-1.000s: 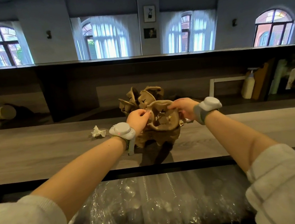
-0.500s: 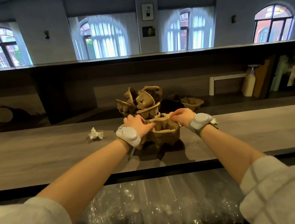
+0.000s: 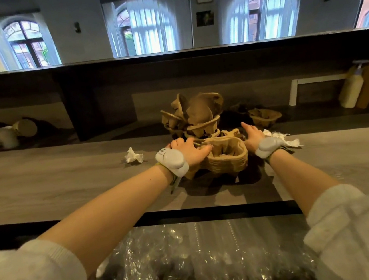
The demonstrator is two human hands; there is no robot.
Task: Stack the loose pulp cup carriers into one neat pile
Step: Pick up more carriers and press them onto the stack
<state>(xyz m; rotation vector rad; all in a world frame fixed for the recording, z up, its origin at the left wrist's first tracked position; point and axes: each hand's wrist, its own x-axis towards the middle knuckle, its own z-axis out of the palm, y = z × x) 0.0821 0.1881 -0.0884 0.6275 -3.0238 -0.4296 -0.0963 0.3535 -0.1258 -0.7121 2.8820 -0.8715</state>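
Stack of pulp carriers point(image 3: 224, 156) sits mid-bench point(image 3: 45, 187), nearer the far edge. Left hand point(image 3: 189, 150) has its grip curled over the stack's left rim; right hand point(image 3: 251, 135) lies flat w/ fingers spread against the right side. Loose carriers point(image 3: 195, 115) heaped just behind; another carrier point(image 3: 264, 117) off to the right, past the far edge.

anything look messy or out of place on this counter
Yes. The heap of carriers behind the near stack is jumbled, tilted every way. One carrier sits alone to the right. Crumpled paper lies left of the left hand.
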